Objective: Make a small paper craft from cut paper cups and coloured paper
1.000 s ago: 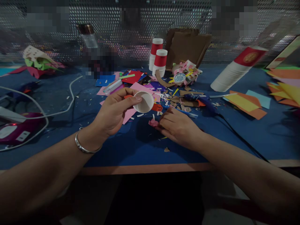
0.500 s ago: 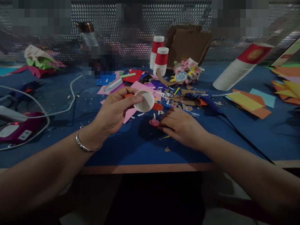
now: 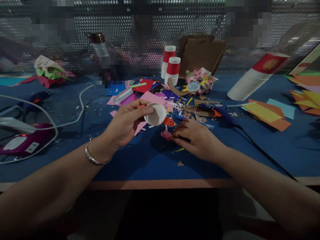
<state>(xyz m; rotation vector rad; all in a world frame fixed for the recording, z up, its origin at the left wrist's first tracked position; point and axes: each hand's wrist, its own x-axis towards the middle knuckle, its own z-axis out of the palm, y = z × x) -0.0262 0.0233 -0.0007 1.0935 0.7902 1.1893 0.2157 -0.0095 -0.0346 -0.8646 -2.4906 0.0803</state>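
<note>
My left hand (image 3: 125,121) is closed around a white paper cup (image 3: 155,115), thumb over the rim, its open mouth tilted toward me. An orange paper piece (image 3: 169,122) with dark marks sticks out at the cup's right side. My right hand (image 3: 197,136) is closed, its fingertips pinching a small crumpled pink paper piece (image 3: 166,134) just below the cup, a short gap away. Beside the right fingers lies a blue pen-like stick (image 3: 180,118), partly hidden by the hand. Paper scraps (image 3: 178,106) are strewn behind the hands.
A glue gun (image 3: 223,115) with a black cord lies at right, near coloured paper sheets (image 3: 268,113). Cup stacks (image 3: 172,70) stand at the back; a leaning cup stack (image 3: 257,78) is further right. At left, a purple power strip (image 3: 25,143) has a white cable.
The whole scene sits slightly lower in view, as the camera has tilted up. Both hands keep their holds on the cup and the pink paper, with hardly any movement between them.
</note>
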